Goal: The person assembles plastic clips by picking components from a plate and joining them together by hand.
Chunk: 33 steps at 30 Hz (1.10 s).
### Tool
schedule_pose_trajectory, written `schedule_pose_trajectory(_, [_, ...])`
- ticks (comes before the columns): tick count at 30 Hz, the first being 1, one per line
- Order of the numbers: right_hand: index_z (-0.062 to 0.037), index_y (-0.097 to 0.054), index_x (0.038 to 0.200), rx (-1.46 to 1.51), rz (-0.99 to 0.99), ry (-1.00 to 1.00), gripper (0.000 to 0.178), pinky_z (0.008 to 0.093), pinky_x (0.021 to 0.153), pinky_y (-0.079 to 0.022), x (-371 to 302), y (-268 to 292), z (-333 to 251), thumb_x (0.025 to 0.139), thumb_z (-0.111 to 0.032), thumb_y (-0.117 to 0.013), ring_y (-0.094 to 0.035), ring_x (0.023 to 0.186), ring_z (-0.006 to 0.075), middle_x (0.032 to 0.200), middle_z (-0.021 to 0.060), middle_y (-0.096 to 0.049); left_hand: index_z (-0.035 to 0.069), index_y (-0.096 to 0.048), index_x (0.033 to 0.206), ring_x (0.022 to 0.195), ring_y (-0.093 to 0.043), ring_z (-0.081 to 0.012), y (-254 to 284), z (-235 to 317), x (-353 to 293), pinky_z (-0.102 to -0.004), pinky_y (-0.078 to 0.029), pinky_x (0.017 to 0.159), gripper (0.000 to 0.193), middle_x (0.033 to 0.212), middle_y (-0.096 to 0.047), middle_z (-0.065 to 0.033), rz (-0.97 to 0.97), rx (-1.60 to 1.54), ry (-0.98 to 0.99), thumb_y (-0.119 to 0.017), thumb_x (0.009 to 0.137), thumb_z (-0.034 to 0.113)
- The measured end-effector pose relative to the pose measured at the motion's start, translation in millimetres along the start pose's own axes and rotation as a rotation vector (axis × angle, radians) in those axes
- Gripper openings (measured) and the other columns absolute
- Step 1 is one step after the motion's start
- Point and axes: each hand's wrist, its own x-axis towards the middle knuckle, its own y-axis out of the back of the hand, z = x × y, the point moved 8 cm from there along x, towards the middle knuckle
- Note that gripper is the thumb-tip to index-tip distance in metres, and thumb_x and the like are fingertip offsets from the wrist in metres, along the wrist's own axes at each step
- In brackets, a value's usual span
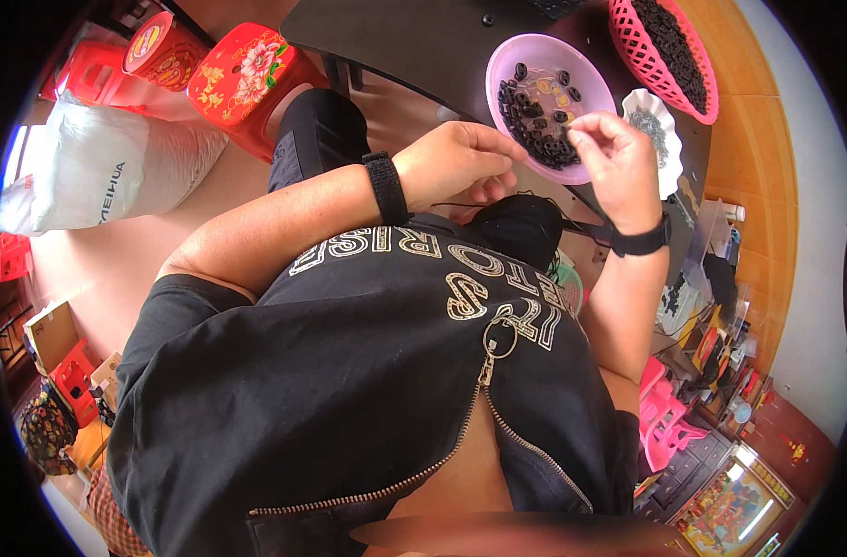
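A pale pink plastic bowl [546, 50] stands at the table's edge. Many small black ring-like parts [533, 137] lie in it, mostly toward its near left side. At the bowl's near left rim is my left hand [460, 161], its index finger and thumb close together and the other fingers curled. My right hand [620, 160] is over the bowl's right side, thumb and index finger pinched. Whatever either pinch holds is too small to make out. Both wrists wear black bands.
Right of the bowl sits a white wavy-edged dish [670, 178] of small clear pieces. Beyond it is a pink lattice basket [629, 45] full of black parts. The dark table [386, 37] runs along the top. A red stool [247, 74] and white sack [117, 176] are at left.
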Motion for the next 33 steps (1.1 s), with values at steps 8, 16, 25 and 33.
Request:
schedule_pose_trajectory(8, [0.0001, -0.066, 0.088, 0.072, -0.153, 0.052, 0.008, 0.0272, 0.062, -0.049, -14.7, -34.1, -18.4, 0.08, -0.002, -0.065, -0.064, 0.067, 0.0178, 0.077, 0.0118, -0.067, 0.002, -0.065, 0.105, 0.072, -0.061, -0.0073, -2.4, 7.7, 1.6, -0.0189, -0.05, 0.064, 0.018, 0.085, -0.066, -0.0023, 0.042, -0.05, -0.066, -0.06, 0.094, 0.016])
schedule_pose_trajectory(16, [-0.0039, -0.068, 0.086, -0.443, -0.059, 0.224, 0.01, 0.0406, 0.072, -0.052, 20.3, -30.5, 10.9, 0.081, -0.008, -0.061, -0.064, 0.079, 0.0339, 0.084, 0.0152, -0.066, 0.004, -0.062, 0.093, 0.072, -0.06, -0.007, 4.4, 9.3, 3.4, -0.0188, -0.049, 0.063, 0.013, 0.083, -0.065, -0.0015, 0.081, -0.15, -0.096, -0.061, 0.094, 0.017])
schedule_pose_trajectory(25, [-0.0037, -0.067, 0.083, -0.637, -0.215, 0.225, 0.008, 0.0427, 0.078, -0.05, 29.3, -57.1, 13.6, 0.08, -0.009, -0.061, -0.062, 0.087, 0.0332, 0.085, 0.0157, -0.065, 0.005, -0.062, 0.093, 0.069, -0.06, -0.0058, 19.3, 4.3, 6.0, -0.0178, -0.048, 0.06, 0.013, 0.082, -0.065, -0.0008, 0.12, -0.116, -0.079, -0.061, 0.094, 0.019])
schedule_pose_trajectory(33, [-0.0022, -0.059, 0.079, -0.46, -0.154, 0.149, 0.004, 0.0419, 0.071, -0.05, 28.1, -39.2, 9.7, 0.077, -0.006, -0.06, -0.062, 0.078, 0.0339, 0.079, 0.0163, -0.063, 0.005, -0.061, 0.092, 0.064, -0.057, -0.0065, 17.5, -0.2, 3.2, -0.0187, -0.047, 0.053, 0.012, 0.079, -0.064, -0.0022, 0.091, -0.11, -0.018, -0.062, 0.092, 0.017])
